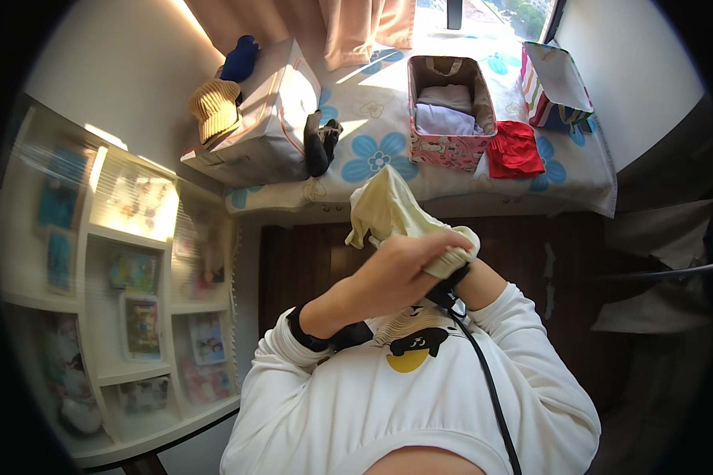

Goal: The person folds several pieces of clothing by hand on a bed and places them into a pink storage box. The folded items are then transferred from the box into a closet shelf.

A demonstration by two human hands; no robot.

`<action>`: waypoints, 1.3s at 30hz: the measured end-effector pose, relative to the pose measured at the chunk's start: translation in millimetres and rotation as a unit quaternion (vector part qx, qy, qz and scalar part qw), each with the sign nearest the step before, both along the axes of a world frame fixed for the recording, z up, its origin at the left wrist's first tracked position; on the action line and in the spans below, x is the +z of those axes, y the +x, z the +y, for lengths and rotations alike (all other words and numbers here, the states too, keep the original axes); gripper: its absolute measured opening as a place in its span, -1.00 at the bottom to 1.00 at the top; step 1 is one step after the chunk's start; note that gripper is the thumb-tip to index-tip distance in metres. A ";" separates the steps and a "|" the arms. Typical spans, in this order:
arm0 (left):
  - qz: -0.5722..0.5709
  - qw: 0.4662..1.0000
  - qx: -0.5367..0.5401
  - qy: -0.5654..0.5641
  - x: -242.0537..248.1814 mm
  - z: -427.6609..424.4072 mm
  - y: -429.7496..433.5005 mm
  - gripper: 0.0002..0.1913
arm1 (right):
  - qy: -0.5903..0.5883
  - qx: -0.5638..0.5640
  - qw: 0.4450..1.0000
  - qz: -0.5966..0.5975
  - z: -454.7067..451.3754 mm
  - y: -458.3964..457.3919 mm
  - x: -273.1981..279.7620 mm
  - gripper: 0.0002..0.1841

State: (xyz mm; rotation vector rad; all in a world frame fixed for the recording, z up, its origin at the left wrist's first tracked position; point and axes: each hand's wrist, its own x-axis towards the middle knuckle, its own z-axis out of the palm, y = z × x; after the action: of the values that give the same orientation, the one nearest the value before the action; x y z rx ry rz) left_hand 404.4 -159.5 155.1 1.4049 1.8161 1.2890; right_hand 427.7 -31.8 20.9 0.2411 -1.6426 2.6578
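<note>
A pale yellow cloth garment (392,202) is held up in front of my chest, its loose end pointing towards the bed-like ledge. My left hand (395,270) grips the bunched, elastic-looking edge, thumb across the top. My right forearm (481,285) reaches up to the same bunched edge. The cloth and my left hand cover the right hand itself, so its fingers do not show. Beyond the garment stands a pink patterned fabric storage box (451,151) with folded grey and white clothes (445,119) inside. A red folded cloth (516,149) lies against its right side.
A flower-patterned cover (356,190) spreads over the ledge. On it are a large grey fabric box (255,154) carrying a tan knit cap (215,110) and a blue item (239,59), dark socks (319,142), and a striped box (549,89). White shelving (131,371) stands left.
</note>
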 end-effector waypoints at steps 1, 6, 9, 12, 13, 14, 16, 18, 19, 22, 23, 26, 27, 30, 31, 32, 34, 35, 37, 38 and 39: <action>0.068 0.989 0.117 0.052 -5.6 -0.5 -14.6 -0.65 | 0.000 -0.004 1.000 0.007 2.3 1.3 9.6 -0.63; 0.331 0.876 0.321 -0.139 -61.6 11.9 -54.8 -0.70 | 0.037 -0.141 0.983 0.109 -7.1 -33.6 40.0 -0.59; 0.170 0.956 0.237 0.029 -71.8 28.5 -50.2 -0.80 | 0.074 -0.187 0.973 0.114 -8.7 -38.0 20.4 -0.56; -0.049 0.988 0.102 0.102 -58.7 41.3 -19.9 -0.78 | 0.031 -0.130 0.990 0.039 -0.6 -25.1 -8.1 -0.57; -0.135 0.988 0.044 0.055 -53.7 42.9 -8.4 -0.81 | 0.020 -0.117 0.993 0.020 2.2 -23.3 -13.9 -0.57; -0.133 0.989 0.009 0.062 -50.0 40.8 -1.6 -0.83 | 0.011 -0.106 0.994 0.005 6.1 -21.3 -16.5 -0.58; -0.147 0.986 -0.057 0.059 -49.4 32.1 -0.1 -0.87 | -0.006 -0.085 0.996 -0.015 14.1 -19.9 -13.8 -0.59; -0.191 0.982 0.004 0.001 -59.1 18.0 -19.1 -0.88 | -0.024 -0.059 0.997 -0.035 22.9 -16.3 -5.2 -0.59; -0.210 0.975 0.076 -0.010 -66.8 10.8 -33.5 -0.85 | -0.034 -0.042 0.998 -0.044 26.6 -14.3 -1.8 -0.60; 0.135 0.932 0.304 -0.144 -90.5 -1.1 -63.0 -0.80 | -0.059 -0.017 0.992 -0.112 31.7 -11.8 -7.3 -0.61; 0.176 0.916 0.302 -0.196 -97.2 -2.5 -69.5 -0.80 | 0.003 -0.005 0.997 -0.071 32.3 -10.6 -15.1 -0.61; 0.180 0.941 0.255 -0.131 -108.2 -0.7 -77.2 -0.78 | 0.358 -0.087 0.929 0.044 22.4 -26.3 -53.8 -0.62; 0.043 0.967 0.224 -0.110 -109.0 1.1 -76.9 -0.77 | 0.292 -0.059 0.954 -0.009 23.0 -28.1 -64.6 -0.62; -0.322 0.935 0.085 -0.119 -105.6 3.0 -80.4 -0.68 | 0.097 0.028 0.984 -0.146 23.4 -33.2 -80.9 -0.61; -0.370 0.919 0.079 -0.108 -103.2 2.1 -83.7 -0.70 | 0.036 0.048 0.980 -0.189 21.6 -34.6 -80.7 -0.61; -0.404 0.896 0.137 -0.126 -100.4 -0.4 -89.8 -0.70 | -0.021 0.065 0.971 -0.228 18.8 -36.4 -77.7 -0.60; -0.417 0.878 0.211 -0.104 -94.7 -9.5 -107.6 -0.71 | -0.139 0.102 0.937 -0.304 10.5 -39.7 -68.1 -0.59; -0.400 0.889 0.219 -0.048 -91.2 -17.9 -119.9 -0.71 | -0.191 0.117 0.914 -0.339 7.0 -40.9 -62.9 -0.59; -0.190 0.925 0.326 -0.051 -85.1 -39.7 -146.6 -0.72 | -0.297 0.147 0.855 -0.400 9.8 -38.7 -54.3 -0.58; -0.274 0.900 0.338 -0.014 -83.5 -53.9 -157.0 -0.72 | -0.342 0.158 0.824 -0.423 18.4 -33.0 -51.1 -0.57; -0.359 0.860 0.362 0.011 -81.9 -68.1 -167.5 -0.73 | -0.351 0.149 0.825 -0.418 35.8 -23.2 -48.5 -0.57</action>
State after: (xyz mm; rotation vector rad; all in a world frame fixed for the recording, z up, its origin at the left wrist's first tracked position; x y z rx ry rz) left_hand 236.9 -227.5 73.2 0.0952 1.7856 1.8550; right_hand 404.4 4.0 -27.6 -0.8530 -0.4959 3.6515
